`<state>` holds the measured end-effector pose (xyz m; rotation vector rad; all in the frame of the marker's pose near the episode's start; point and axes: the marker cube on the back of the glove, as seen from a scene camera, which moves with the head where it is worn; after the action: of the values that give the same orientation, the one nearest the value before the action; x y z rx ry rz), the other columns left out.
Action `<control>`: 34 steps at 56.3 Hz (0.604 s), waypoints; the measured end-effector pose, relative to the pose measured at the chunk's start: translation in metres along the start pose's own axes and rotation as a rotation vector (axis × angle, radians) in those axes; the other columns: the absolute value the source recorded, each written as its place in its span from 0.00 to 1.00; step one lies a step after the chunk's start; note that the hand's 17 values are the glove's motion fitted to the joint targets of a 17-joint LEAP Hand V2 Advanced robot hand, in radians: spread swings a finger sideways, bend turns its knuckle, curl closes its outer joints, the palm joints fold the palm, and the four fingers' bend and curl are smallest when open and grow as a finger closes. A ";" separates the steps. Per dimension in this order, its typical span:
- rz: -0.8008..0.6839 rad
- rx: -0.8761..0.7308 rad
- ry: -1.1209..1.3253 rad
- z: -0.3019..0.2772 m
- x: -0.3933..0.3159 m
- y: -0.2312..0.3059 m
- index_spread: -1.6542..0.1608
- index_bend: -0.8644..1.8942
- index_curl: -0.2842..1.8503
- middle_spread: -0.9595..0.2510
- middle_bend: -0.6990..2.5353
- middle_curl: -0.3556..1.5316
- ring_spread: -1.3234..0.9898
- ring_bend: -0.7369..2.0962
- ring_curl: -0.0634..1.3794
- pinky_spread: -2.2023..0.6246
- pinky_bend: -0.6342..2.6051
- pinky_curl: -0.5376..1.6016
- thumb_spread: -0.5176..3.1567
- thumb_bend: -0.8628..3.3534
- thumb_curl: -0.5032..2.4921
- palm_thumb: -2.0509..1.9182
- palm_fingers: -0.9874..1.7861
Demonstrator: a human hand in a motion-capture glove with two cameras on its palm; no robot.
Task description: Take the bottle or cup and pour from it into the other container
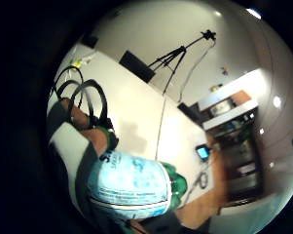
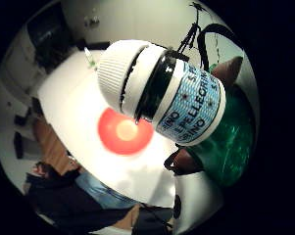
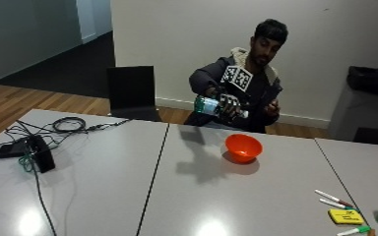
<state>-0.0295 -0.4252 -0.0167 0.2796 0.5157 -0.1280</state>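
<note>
From the outside view I see my gloved right hand [image 3: 228, 104] curled around a green bottle [image 3: 216, 106], holding it tipped nearly flat in the air above the white table [image 3: 110, 187]. The orange bowl [image 3: 243, 147] sits on the table at roughly five o'clock from the bottle and lower, clear of it. In the thumb-side palm view the bottle's white cap [image 2: 121, 74] is on the neck and hangs over the bowl [image 2: 123, 131]. A black box [image 3: 38, 153] with cables lies far off at nine o'clock; markers [image 3: 333, 199] rest at the table's four o'clock corner.
</note>
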 end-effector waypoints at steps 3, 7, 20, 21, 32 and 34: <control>-0.109 0.012 0.062 0.003 -0.010 -0.002 0.75 0.37 0.33 0.64 0.37 0.44 0.51 0.49 0.33 0.79 0.35 0.41 0.30 0.20 0.37 0.75 0.82; -0.175 -0.020 0.150 0.002 -0.034 0.000 0.75 0.37 0.33 0.64 0.37 0.44 0.51 0.48 0.33 0.79 0.35 0.41 0.30 0.20 0.37 0.75 0.82; -0.387 -0.049 0.421 0.016 -0.068 -0.041 0.75 0.37 0.33 0.64 0.37 0.44 0.51 0.48 0.32 0.78 0.35 0.41 0.30 0.20 0.37 0.75 0.82; -0.396 -0.055 0.436 0.015 -0.079 -0.033 0.75 0.37 0.33 0.64 0.37 0.44 0.51 0.48 0.32 0.78 0.35 0.41 0.30 0.20 0.37 0.74 0.82; -0.468 -0.129 0.515 0.014 -0.144 0.014 0.75 0.37 0.33 0.63 0.37 0.44 0.50 0.48 0.32 0.78 0.34 0.41 0.30 0.20 0.37 0.75 0.82; -0.474 -0.134 0.517 0.017 -0.144 0.011 0.75 0.37 0.33 0.63 0.37 0.44 0.50 0.48 0.32 0.78 0.34 0.41 0.29 0.20 0.37 0.74 0.82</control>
<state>-0.1441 -0.4119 0.0724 0.0501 1.0961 -0.4868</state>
